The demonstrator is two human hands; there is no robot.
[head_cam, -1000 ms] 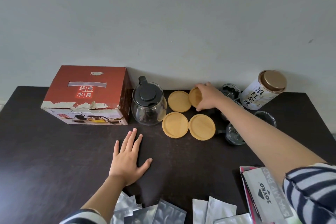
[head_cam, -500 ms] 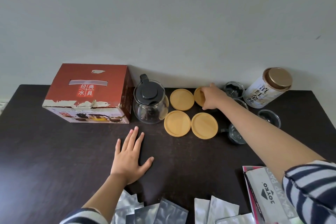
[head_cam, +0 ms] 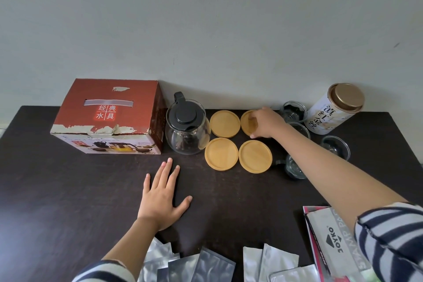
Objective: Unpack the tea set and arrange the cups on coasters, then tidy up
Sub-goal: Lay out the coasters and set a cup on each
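Nearest, foil sachets [head_cam: 206, 265] litter the table [head_cam: 68, 190] edge, untidied. The left hand [head_cam: 161, 199] lies flat and open, empty. Beyond it, three wooden coasters [head_cam: 221, 154] lie flat beside the glass teapot [head_cam: 186, 129]; the right hand [head_cam: 263, 122] rests its fingers on the fourth coaster [head_cam: 248, 122], at the far right, which was tilted a second ago and now lies nearly flat. The glass cups [head_cam: 295, 168] wait on the right, none on coasters yet.
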